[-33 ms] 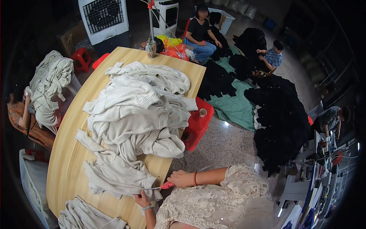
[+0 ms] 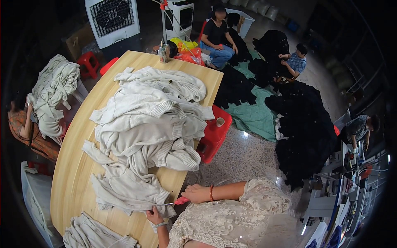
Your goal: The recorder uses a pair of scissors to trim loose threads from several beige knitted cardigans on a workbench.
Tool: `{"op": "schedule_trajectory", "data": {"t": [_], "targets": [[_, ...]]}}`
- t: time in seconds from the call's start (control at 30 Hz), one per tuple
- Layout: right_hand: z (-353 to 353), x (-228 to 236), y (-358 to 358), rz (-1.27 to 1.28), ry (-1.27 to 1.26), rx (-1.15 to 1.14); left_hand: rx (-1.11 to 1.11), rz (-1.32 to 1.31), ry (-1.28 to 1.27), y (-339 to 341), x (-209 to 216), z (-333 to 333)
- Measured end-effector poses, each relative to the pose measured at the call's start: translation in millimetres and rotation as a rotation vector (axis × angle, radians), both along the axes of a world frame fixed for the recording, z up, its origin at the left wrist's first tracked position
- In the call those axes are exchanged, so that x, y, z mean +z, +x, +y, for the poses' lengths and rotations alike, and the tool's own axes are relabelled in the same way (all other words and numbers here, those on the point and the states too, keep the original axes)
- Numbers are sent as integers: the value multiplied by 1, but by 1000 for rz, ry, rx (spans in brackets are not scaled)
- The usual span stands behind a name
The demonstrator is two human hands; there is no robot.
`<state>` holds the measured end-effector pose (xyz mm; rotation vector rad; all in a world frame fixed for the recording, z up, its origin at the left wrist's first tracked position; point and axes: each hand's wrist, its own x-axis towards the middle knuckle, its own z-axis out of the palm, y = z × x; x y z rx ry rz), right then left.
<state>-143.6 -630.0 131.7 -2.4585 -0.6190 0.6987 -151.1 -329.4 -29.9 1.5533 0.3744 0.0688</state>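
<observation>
My right hand (image 2: 196, 193), with a beaded bracelet at the wrist, is closed around the red handle of a thin metal-tipped tool (image 2: 181, 201); its exact kind is too small to make out. The tip reaches the hem of a cream knit sweater (image 2: 130, 188) at the table's near right edge. My left hand (image 2: 154, 215) pinches that same hem just below the tip, thumb on top and the other fingers partly hidden. Beyond this sweater lies a heap of similar cream sweaters (image 2: 149, 111). Another cream knit piece (image 2: 93, 233) rests at the near left.
The wooden table (image 2: 70, 186) has a curved left edge. A red stool (image 2: 217, 142) with a paper cup (image 2: 220, 122) stands against its right side. A jar of tools (image 2: 163, 54) sits at the far corner. Black garments (image 2: 304, 132) cover the floor rightward. Several people work around.
</observation>
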Motion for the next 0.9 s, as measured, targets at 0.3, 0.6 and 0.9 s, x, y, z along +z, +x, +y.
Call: {"op": "schedule_trajectory", "data": {"t": [0.3,0.6,0.9], "targets": [[1,0,-2,-7,7,-3,-30,2,-24,-1,2,1],[-2,1,2,-3,-6,34,-41,19,23,1,2,2],[-7,6,4,-21,-20,37,31,-79,-4,6,2,-9]]}}
